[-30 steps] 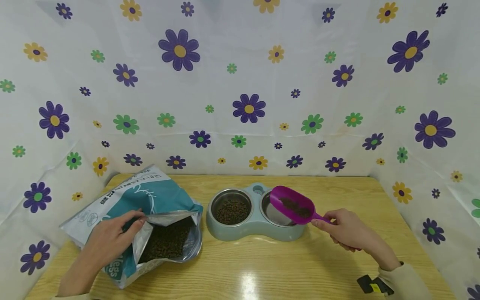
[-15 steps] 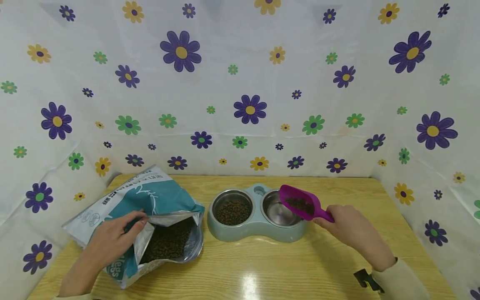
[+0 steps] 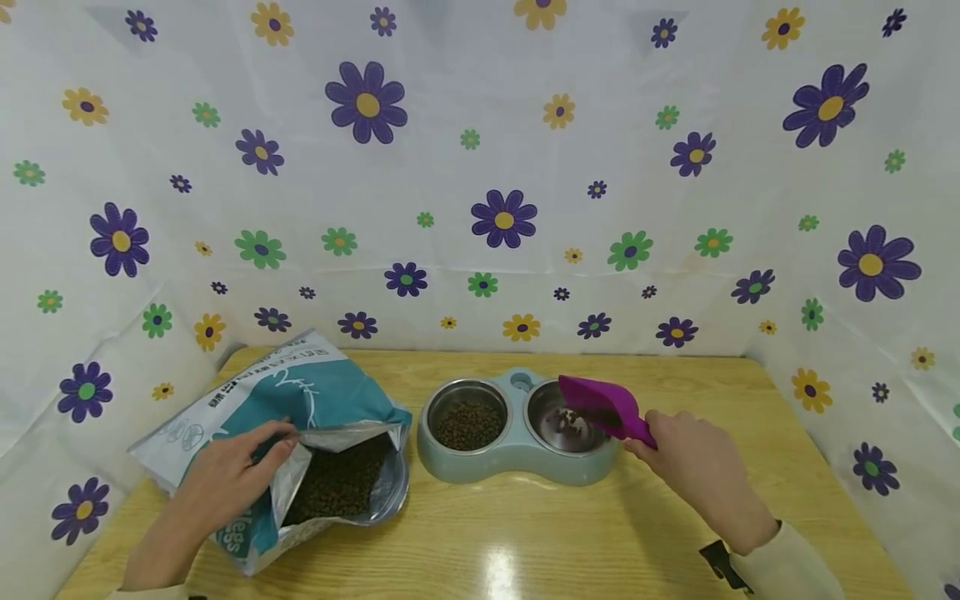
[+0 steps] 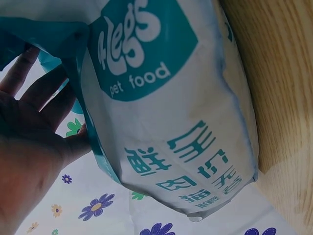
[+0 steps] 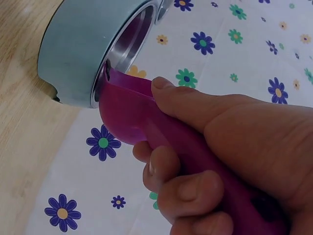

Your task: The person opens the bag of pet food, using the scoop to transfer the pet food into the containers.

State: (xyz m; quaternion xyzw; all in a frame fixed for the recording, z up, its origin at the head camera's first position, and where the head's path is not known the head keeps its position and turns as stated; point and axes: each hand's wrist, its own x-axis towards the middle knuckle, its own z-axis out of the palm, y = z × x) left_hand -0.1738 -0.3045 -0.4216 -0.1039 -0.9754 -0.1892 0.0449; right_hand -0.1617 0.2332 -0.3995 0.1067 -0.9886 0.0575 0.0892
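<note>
Right hand (image 3: 693, 462) is gripping a purple scoop (image 3: 611, 400) over a steel bowl (image 3: 546, 428).
Left hand (image 3: 225, 479) is pinching the pet food bag (image 3: 341, 390); a bowl of kibble (image 3: 467, 392) is sitting between.

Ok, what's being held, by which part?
The right hand grips the purple scoop by its handle; the left hand holds the bag by its open edge.

Bag (image 3: 333, 392) and double bowl (image 3: 517, 467) on table (image 3: 450, 542)

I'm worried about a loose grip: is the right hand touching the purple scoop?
Touching. The right wrist view shows the right hand curled round the purple scoop, pressed directly against it.
</note>
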